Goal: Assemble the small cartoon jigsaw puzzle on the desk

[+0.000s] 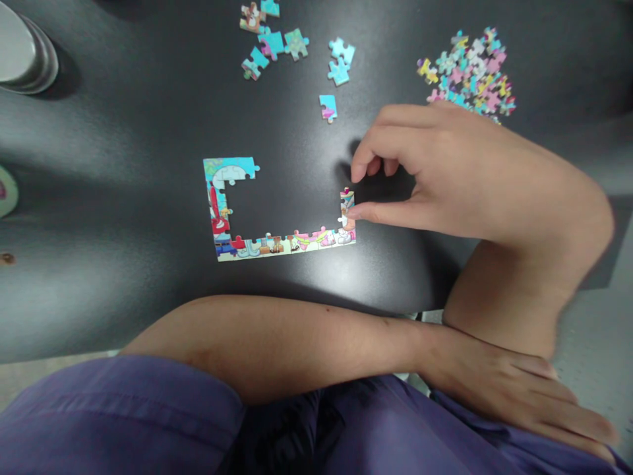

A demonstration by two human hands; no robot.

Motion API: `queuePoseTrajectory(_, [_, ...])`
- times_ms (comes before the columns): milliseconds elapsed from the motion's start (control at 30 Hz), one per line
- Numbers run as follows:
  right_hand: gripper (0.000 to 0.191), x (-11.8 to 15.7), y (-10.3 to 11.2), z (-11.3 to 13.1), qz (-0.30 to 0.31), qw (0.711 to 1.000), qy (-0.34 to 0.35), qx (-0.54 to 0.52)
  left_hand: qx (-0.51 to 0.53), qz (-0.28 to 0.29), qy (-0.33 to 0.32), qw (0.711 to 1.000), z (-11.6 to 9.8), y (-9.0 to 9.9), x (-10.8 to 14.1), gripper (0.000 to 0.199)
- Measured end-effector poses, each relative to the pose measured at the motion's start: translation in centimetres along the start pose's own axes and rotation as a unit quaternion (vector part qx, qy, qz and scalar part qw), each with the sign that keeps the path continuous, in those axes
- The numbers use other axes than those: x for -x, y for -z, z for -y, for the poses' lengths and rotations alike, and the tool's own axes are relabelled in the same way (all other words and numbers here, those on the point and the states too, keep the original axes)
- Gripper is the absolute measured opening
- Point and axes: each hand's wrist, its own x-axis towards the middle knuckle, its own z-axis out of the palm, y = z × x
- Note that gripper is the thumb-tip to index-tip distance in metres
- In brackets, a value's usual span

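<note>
A partly joined jigsaw puzzle frame (287,245) lies on the dark table, with its left side, bottom edge, part of the top and part of the right side linked. My right hand (435,171) hovers over its right side, the thumb tip on or just above the right edge pieces (348,204). Thumb and index finger are apart with nothing between them. Across my body runs my left arm, and my left hand (514,396) rests by my right elbow over my lap, fingers stretched out and holding nothing.
A single blue-and-pink piece (327,105) lies above the frame, with two light blue pieces (340,63) beyond it. Several loose pieces (271,45) sit at the top. A heap of mixed pieces (475,72) is behind my right hand. A white round container (24,49) stands at upper left.
</note>
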Motion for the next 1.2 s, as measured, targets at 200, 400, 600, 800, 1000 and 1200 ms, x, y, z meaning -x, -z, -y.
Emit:
queuePoseTrajectory(200, [0.030, -0.1, -0.1, -0.3, 0.012, 0.999, 0.027, 0.012, 0.010, -0.015, -0.008, 1.000, 0.2, -0.4, -0.1, 0.099])
queuePoseTrajectory(400, [0.034, -0.1, -0.1, -1.4, -0.005, 0.997, 0.062, 0.039, 0.007, -0.035, -0.008, 0.999, -0.1, -0.5, 0.1, 0.094])
queuePoseTrajectory(600, [0.021, 0.2, 1.0, -1.9, -0.084, 0.993, 0.071, 0.038, 0.047, -0.021, 0.009, 0.999, -0.9, -1.3, 0.0, 0.083])
queuePoseTrajectory(800, [0.013, 0.9, 1.9, -2.2, -0.253, 0.965, -0.038, 0.059, 0.082, -0.116, -0.004, 0.990, -0.1, -1.8, 0.1, 0.091])
queuePoseTrajectory(1000, [0.023, 0.3, 1.9, -5.8, -0.445, 0.895, -0.024, 0.000, 0.066, -0.025, -0.017, 0.997, 0.5, -0.1, -0.1, 0.092])
queuePoseTrajectory(1200, [0.026, 0.8, 2.3, -9.4, -0.425, 0.895, -0.138, -0.010, 0.048, -0.048, -0.034, 0.997, 1.3, 0.4, 0.3, 0.084])
